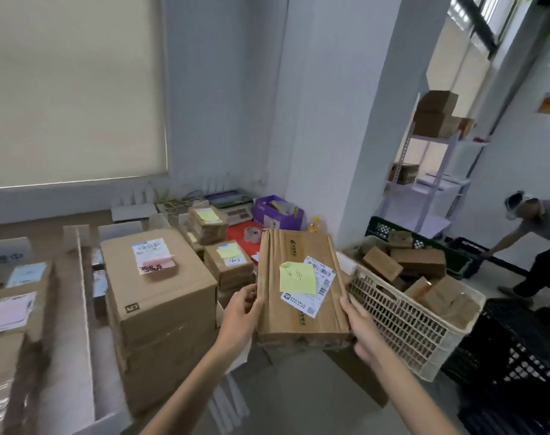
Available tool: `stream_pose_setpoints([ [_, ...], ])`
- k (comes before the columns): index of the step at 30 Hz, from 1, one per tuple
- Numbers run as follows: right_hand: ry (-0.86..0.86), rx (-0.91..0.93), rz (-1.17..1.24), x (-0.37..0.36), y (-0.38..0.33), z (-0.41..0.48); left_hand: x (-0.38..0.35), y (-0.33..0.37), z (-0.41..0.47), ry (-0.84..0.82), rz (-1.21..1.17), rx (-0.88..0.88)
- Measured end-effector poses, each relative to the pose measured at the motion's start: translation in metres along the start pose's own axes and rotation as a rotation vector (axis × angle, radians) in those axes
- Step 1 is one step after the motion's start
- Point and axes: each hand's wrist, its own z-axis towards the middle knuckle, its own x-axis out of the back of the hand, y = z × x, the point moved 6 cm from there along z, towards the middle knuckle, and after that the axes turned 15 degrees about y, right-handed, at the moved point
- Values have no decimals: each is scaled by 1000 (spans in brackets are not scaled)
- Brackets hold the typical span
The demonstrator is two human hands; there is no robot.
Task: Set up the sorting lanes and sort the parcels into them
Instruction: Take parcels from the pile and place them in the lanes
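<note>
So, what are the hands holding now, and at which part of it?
Both hands hold one flat parcel by its long sides: the left hand on the left edge, the right hand on the right edge near the bottom corner.

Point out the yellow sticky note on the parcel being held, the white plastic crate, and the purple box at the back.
yellow sticky note [296, 278]: head view, middle of the note.
white plastic crate [392, 318]: head view, its near lattice wall.
purple box [269, 215]: head view, its front face.

Soft daylight from the upper-right window [474, 42] — edges bowed, left side perhaps motion-blurred.
</note>
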Motion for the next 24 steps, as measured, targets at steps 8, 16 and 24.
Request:
stream_pose_setpoints([
  [8, -209, -80, -97, -104, -28, 148, -26, 9, 112, 271, 181, 69],
  [16, -361, -92, -257, -238, -11, 256, -20, -44, 237, 472, 324, 295],
  [24, -402, -96, -379, -296, 30, 327, -23, -105, 313, 558, 282, 398],
])
